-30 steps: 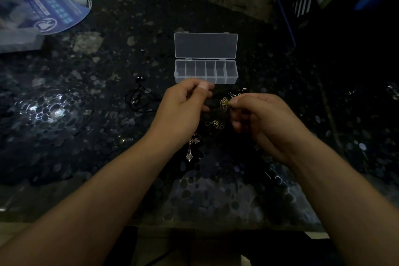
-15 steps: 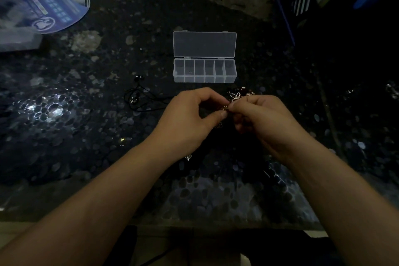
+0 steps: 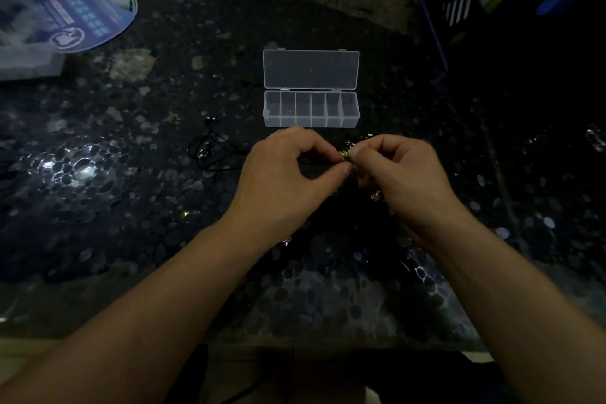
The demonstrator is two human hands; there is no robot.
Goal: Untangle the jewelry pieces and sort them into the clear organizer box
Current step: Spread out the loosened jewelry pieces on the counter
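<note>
A: Why are both hands lifted together at the middle of the frame?

B: I think they work on a knot. The left hand [image 3: 288, 174] and the right hand [image 3: 396, 174] meet above the counter [image 3: 328, 289], so the small gold charm [image 3: 343, 155] is between them and each side can pull.

A: How do the fingers stand?

B: On both hands they are curled in and closed to a pinch. The left thumb and forefinger clamp on the charm from the left; the right fingers [image 3: 360, 151] pinch it from the right. The tips nearly touch each other. If a thin cord runs between them, I cannot tell; it is too dark.

A: And the other pieces?

B: Small charms [image 3: 375, 196] lie on the counter under the right hand. Left of centre there is a black cord [image 3: 210, 154], loose, untouched.

A: The box?

B: The box [image 3: 311, 110] stands just behind the hands, lid open, near the fingers for a short way to drop things. Its compartments look almost empty, so the sorting seems at the beginning.
</note>
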